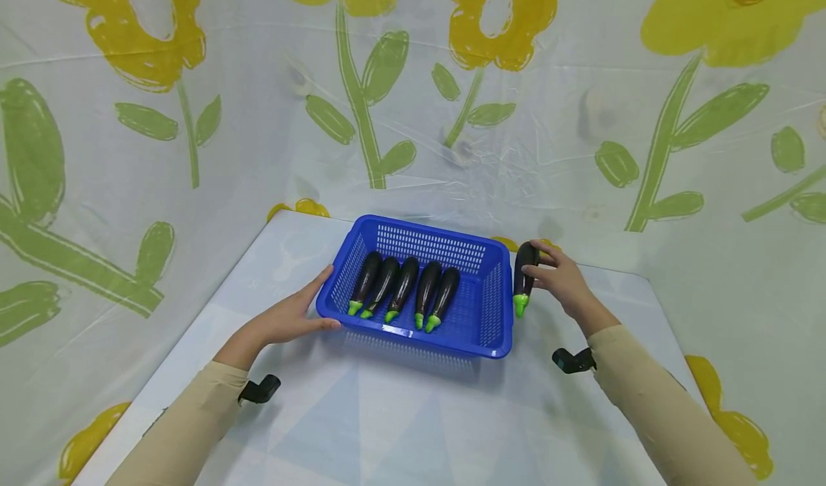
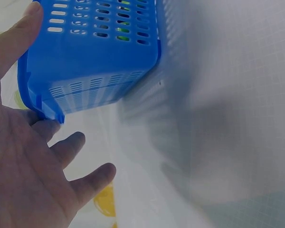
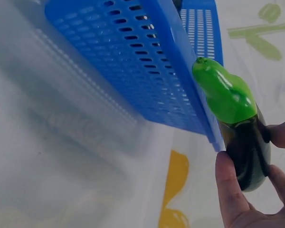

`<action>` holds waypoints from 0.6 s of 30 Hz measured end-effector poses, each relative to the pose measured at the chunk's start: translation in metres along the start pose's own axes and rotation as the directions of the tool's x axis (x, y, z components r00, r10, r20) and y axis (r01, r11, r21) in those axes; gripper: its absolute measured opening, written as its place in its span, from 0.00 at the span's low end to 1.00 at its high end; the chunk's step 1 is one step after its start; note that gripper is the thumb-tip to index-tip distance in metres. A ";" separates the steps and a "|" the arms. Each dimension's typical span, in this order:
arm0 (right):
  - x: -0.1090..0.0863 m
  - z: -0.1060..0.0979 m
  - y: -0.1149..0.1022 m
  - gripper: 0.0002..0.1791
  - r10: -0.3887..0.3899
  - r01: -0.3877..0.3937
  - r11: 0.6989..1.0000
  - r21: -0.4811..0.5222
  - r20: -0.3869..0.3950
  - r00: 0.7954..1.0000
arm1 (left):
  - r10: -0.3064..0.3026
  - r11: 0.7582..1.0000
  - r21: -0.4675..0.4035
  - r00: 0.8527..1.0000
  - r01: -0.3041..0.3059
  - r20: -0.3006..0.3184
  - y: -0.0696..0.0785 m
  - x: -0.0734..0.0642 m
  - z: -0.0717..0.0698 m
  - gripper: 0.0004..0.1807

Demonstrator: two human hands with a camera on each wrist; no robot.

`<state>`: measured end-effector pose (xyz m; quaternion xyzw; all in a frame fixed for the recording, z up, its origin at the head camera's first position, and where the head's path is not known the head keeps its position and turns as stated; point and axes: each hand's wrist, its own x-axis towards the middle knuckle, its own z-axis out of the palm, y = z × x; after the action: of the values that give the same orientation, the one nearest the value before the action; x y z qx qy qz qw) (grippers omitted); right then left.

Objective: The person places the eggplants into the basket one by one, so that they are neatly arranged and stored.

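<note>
A blue plastic basket (image 1: 493, 314) with slotted walls stands on the table. Several dark eggplants (image 1: 405, 287) with green stem ends lie side by side in its left and middle part. At the basket's left corner is my left hand (image 1: 290, 315); its fingers are spread, with thumb and fingertips at the rim, as the left wrist view shows too. My right hand (image 1: 560, 279) holds another eggplant (image 1: 525, 274) between thumb and fingers, just outside the right rim. Its green cap (image 3: 228, 95) points toward me, and it overlaps the basket edge in the right wrist view.
The white table (image 1: 413, 414) has pale blue triangles and extends in front of the basket. Close behind it rises a curtain (image 1: 555, 163) printed with yellow flowers, which also runs along both sides. Small black devices (image 1: 259, 389) are worn at both wrists.
</note>
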<state>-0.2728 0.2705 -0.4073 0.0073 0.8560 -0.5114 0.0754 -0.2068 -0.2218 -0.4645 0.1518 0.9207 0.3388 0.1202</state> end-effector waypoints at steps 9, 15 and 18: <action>0.005 0.017 -0.013 0.37 -0.013 0.013 1.000 0.013 0.023 1.000 | -0.002 1.000 0.003 1.000 0.002 -0.001 -0.002 0.002 0.001 0.57; 0.010 0.034 -0.023 0.36 -0.021 0.019 0.999 0.030 0.056 0.998 | -0.003 1.000 0.019 1.000 0.003 -0.006 -0.002 0.003 0.001 0.57; 0.013 0.043 -0.028 0.36 -0.019 0.018 1.000 0.013 0.073 0.997 | 0.002 1.000 0.022 1.000 -0.002 -0.007 -0.002 0.002 0.001 0.57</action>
<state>-0.2828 0.2184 -0.4052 -0.0187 0.8494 -0.5174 0.1019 -0.2090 -0.2216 -0.4667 0.1528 0.9247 0.3293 0.1151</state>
